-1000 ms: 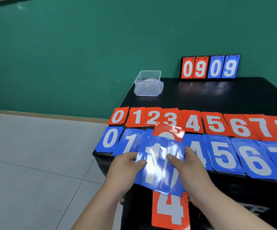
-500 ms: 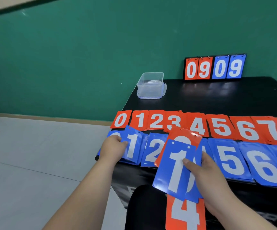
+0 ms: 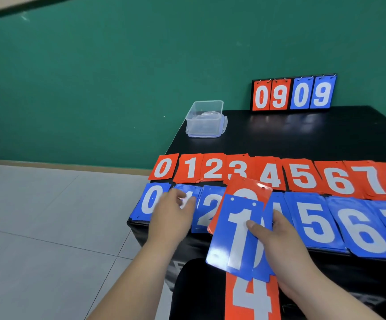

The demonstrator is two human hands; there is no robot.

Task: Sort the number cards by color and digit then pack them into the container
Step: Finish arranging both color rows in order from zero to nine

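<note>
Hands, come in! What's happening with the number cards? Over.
Left hand flat on blue 1 pile, blurred. Right hand grips card stack, blue 1 on top. Container at far corner, no coloured cards inside. Nothing in the way.

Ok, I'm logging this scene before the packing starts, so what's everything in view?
red card piles: nine showing, digits 0 to 8, far row
blue card piles: seven showing, near row
held cards: several, blue and red, fanned at the near edge
container: one, clear, far left corner
scoreboard: one, black frame, red 09 and blue 09, far edge
table: one, black
left hand: one, touching the blue 1 pile
right hand: one, gripping the held cards
</note>
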